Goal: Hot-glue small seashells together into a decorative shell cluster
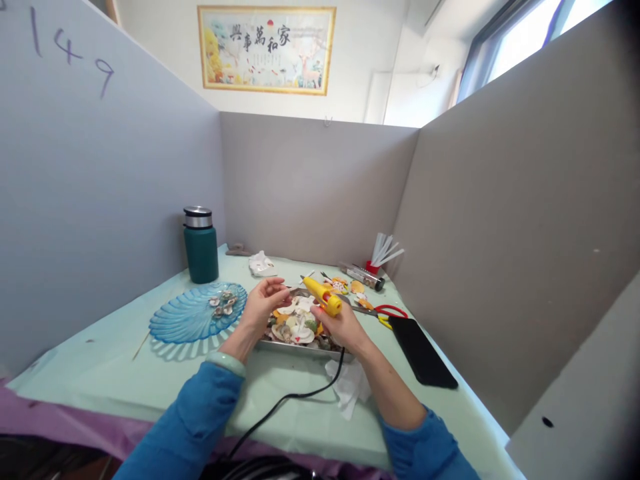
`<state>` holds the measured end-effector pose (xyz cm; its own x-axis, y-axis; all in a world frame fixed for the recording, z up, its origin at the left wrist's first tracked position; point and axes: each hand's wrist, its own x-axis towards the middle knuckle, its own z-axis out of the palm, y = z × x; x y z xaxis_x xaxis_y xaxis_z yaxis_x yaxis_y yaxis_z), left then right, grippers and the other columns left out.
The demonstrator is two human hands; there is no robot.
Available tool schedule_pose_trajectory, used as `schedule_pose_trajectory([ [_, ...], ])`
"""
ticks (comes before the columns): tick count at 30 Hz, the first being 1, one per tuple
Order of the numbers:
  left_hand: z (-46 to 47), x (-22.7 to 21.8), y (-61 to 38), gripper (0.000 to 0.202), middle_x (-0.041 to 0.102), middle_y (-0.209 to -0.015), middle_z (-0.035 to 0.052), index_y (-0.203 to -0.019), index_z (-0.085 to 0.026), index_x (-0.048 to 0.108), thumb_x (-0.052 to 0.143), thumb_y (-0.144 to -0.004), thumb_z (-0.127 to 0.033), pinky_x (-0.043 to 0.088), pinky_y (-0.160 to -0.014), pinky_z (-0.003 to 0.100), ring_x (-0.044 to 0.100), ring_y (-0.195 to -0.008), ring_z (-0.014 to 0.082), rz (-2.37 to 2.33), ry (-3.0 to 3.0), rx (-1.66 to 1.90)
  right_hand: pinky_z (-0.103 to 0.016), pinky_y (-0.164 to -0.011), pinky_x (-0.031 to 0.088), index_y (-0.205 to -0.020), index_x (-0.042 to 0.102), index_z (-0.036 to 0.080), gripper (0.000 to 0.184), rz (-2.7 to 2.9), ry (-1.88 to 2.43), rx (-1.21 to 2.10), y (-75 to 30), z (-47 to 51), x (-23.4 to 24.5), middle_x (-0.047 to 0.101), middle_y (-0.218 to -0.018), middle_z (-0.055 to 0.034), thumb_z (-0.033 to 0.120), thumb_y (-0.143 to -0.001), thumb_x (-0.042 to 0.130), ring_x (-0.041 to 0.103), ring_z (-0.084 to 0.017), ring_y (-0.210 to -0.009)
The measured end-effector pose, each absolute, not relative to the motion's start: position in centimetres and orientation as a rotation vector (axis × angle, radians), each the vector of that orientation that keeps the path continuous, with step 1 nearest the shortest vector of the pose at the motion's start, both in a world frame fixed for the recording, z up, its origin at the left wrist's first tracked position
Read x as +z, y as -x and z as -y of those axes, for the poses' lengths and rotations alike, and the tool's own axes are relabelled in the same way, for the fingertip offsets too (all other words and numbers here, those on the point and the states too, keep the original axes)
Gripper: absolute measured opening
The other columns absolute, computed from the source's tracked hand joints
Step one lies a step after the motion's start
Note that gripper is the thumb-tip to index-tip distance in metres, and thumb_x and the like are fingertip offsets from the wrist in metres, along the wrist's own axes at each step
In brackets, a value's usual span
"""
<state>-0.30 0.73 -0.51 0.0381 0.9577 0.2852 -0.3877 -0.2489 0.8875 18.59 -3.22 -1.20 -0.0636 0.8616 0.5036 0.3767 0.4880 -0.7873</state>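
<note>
A yellow hot glue gun (323,295) is gripped in my right hand (343,327), its dark nozzle pointing up and to the left. Its black cord (295,396) runs down over the table's near edge. My left hand (263,307) hovers over the left side of a metal tray, thumb and fingers brought together; anything between them is too small to make out. Seashells (300,323) of white, orange and green fill the tray (290,347), partly hidden by both hands. The nozzle and my left fingertips are a short way apart.
To the left lies a blue shell-shaped plate (175,323) with small shells, before a green flask (201,253). On the right are a black phone (423,352), scissors (393,311), a clear tube (363,275) and glue sticks (384,250). Crumpled tissue (350,387) lies near the tray. Grey partitions enclose the table.
</note>
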Motion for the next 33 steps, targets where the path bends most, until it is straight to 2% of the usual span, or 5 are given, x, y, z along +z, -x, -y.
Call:
schedule_pose_trajectory([
  [4, -0.93, -0.75, 0.47, 0.05, 0.061, -0.072, -0.0032, -0.096, -0.014, 0.053, 0.08, -0.056, -0.027, 0.054, -0.066, 0.03, 0.064, -0.061, 0.0127, -0.706, -1.103, 1.526, -0.023, -0.053, 0.039, -0.077, 0.056, 0.018, 0.029, 1.761, 1.11, 0.376, -18.65, 3.41, -1.23, 0.059, -0.068, 0.0007, 0.047, -0.079, 0.059, 0.05, -0.013, -0.057],
  [11, -0.91, -0.81, 0.41, 0.051, 0.061, -0.072, -0.0036, -0.098, -0.015, 0.049, 0.079, -0.057, -0.025, 0.053, -0.068, 0.03, 0.065, -0.061, 0.0127, -0.677, -1.108, 1.547, -0.022, -0.054, 0.036, -0.071, 0.049, 0.02, 0.028, 1.863, 1.118, 0.197, -18.57, 3.76, -1.01, 0.052, -0.061, 0.0025, 0.044, -0.081, 0.057, 0.047, -0.013, -0.056],
  [18, -0.74, -0.67, 0.36, 0.053, 0.062, -0.073, -0.0039, -0.099, -0.016, 0.048, 0.079, -0.057, -0.024, 0.053, -0.071, 0.031, 0.065, -0.062, 0.0122, -0.641, -1.078, 1.536, -0.022, -0.054, 0.032, -0.075, 0.052, 0.02, 0.022, 1.967, 1.107, 0.026, -18.51, 3.62, -1.35, 0.056, -0.063, 0.0005, 0.04, -0.083, 0.057, 0.048, -0.013, -0.055],
  [24, -0.53, -0.46, 0.27, 0.052, 0.062, -0.073, -0.0037, -0.098, -0.015, 0.049, 0.08, -0.056, -0.021, 0.053, -0.072, 0.03, 0.065, -0.063, 0.012, -0.615, -1.045, 1.517, -0.021, -0.055, 0.032, -0.082, 0.054, 0.02, 0.009, 2.039, 1.102, -0.063, -18.53, 3.55, -1.79, 0.061, -0.067, -0.0008, 0.028, -0.083, 0.055, 0.052, -0.014, -0.057],
  [33, -0.47, -0.38, 0.03, 0.049, 0.062, -0.075, -0.0027, -0.099, -0.015, 0.049, 0.077, -0.06, -0.025, 0.053, -0.071, 0.03, 0.064, -0.065, 0.012, -0.668, -1.176, 1.601, -0.021, -0.057, 0.033, -0.084, 0.056, 0.019, 0.006, 2.052, 1.102, -0.09, -18.57, 3.61, -1.83, 0.062, -0.068, -0.0015, 0.025, -0.081, 0.055, 0.054, -0.014, -0.059],
])
